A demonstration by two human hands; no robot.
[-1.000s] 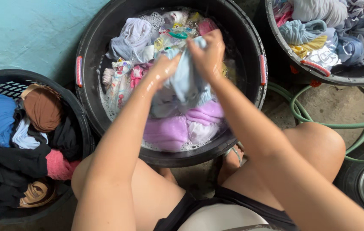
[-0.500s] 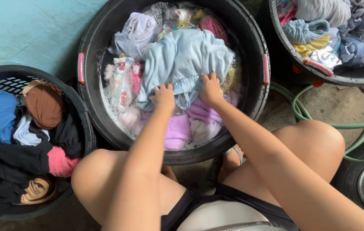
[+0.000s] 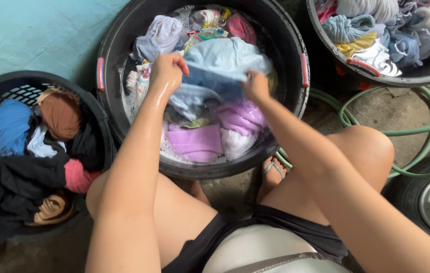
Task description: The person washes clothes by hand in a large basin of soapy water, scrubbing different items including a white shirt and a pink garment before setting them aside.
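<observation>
Gripping a pale blue garment (image 3: 225, 63) above the soapy water: left hand (image 3: 168, 71) and right hand (image 3: 255, 86), each clamped on a bunched edge, cloth stretched between them, apparently for scrubbing. Black wash tub (image 3: 296, 35), centre: purple, white and patterned laundry soaking. Black basket (image 3: 2, 88), near left: dry dark, blue and brown clothes. Second tub (image 3: 417, 76), far right: wrung garments. Green hose (image 3: 402, 132) beneath.

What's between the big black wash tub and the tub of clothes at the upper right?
In the head view, a green hose loops on bare concrete floor between the wash tub and the upper-right tub.
</observation>
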